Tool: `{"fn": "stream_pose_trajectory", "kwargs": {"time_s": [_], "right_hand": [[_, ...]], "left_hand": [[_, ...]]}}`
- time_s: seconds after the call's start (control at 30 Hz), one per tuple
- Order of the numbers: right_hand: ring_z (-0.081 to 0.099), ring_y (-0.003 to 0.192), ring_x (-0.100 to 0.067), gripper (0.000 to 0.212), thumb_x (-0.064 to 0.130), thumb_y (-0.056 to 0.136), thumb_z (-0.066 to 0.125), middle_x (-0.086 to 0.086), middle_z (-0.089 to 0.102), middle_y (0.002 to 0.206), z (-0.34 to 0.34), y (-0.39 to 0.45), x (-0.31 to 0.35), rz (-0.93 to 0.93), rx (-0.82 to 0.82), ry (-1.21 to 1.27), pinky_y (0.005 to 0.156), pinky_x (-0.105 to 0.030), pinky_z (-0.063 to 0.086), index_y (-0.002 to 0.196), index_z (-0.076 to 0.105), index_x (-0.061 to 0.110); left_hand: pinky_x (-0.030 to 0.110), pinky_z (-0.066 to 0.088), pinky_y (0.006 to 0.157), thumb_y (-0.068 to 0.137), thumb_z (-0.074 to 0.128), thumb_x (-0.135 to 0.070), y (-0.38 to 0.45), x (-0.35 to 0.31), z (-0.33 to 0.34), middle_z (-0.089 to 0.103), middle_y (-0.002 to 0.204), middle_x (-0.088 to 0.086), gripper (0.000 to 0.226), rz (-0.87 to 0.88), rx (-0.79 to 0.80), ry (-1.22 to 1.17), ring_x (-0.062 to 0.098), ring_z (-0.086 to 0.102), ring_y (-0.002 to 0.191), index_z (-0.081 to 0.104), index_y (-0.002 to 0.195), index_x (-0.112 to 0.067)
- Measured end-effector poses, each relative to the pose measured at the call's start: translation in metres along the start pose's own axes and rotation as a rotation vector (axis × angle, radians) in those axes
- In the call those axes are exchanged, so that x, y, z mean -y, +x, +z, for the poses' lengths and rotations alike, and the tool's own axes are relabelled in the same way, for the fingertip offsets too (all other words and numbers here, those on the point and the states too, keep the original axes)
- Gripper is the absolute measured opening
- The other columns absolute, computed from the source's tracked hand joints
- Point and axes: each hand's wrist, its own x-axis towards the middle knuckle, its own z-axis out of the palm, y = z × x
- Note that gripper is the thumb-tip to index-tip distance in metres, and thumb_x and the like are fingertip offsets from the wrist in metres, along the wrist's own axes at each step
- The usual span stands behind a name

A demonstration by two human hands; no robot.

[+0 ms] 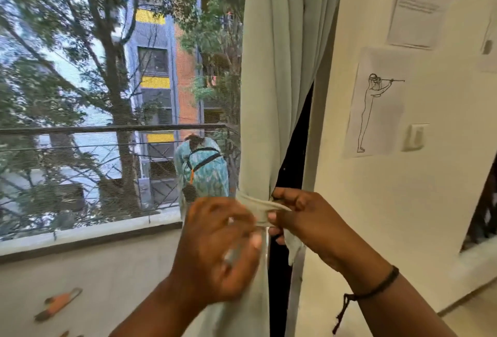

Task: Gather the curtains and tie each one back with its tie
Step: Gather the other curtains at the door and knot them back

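Observation:
A pale green curtain (pixel 279 73) hangs gathered into a narrow bundle at the right edge of the window. A tie (pixel 258 206) of the same fabric wraps around the bundle at waist height. My right hand (pixel 309 218) pinches the tie's end just right of the bundle, with a loose tail hanging below its fingers. My left hand (pixel 220 245) is blurred in front of the curtain's lower part, with its fingers closed at the tie's other end. Whether it grips the tie or the curtain is unclear.
A cream wall (pixel 403 202) with taped paper sheets (pixel 376 102) and a light switch (pixel 415 137) stands right of the curtain. Behind the window mesh is a balcony railing (pixel 107 129), where a person in a blue patterned garment (pixel 201 169) bends over. An orange tool (pixel 57 304) lies lower left.

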Motion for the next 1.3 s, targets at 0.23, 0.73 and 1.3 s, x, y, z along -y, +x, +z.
{"fn": "stream_pose_trajectory", "kwargs": {"time_s": [0.23, 0.73, 1.3], "right_hand": [[0.062, 0.057, -0.001, 0.042, 0.006, 0.085, 0.064, 0.018, 0.067, 0.070, -0.046, -0.014, -0.005, -0.156, 0.066, -0.359, 0.062, -0.021, 0.054, 0.083, 0.053, 0.046], [0.058, 0.082, -0.004, 0.020, 0.026, 0.092, 0.050, 0.015, 0.063, 0.092, -0.077, -0.042, -0.058, -0.362, -0.031, -0.562, 0.070, -0.012, 0.043, 0.101, 0.056, 0.043], [0.057, 0.059, -0.002, 0.004, 0.022, 0.081, 0.071, 0.004, 0.069, 0.072, -0.056, -0.022, -0.071, -0.152, -0.189, 0.060, 0.056, -0.014, 0.046, 0.083, 0.070, 0.025]], "left_hand": [[0.037, 0.055, 0.067, 0.087, 0.040, -0.034, 0.050, -0.014, 0.024, 0.060, 0.104, -0.004, 0.032, -0.173, 0.517, 0.298, 0.021, 0.062, 0.084, 0.056, 0.114, -0.028], [0.035, 0.049, 0.065, 0.057, 0.072, -0.050, 0.081, -0.064, 0.096, 0.063, 0.066, -0.002, 0.034, -0.240, 0.741, 0.903, 0.021, 0.062, 0.065, 0.067, 0.075, -0.021], [0.031, 0.014, 0.075, 0.081, 0.032, -0.045, 0.078, -0.047, 0.073, 0.057, 0.093, -0.006, 0.023, -0.113, 0.780, 0.551, 0.016, 0.042, 0.097, 0.044, 0.090, -0.028]]}}
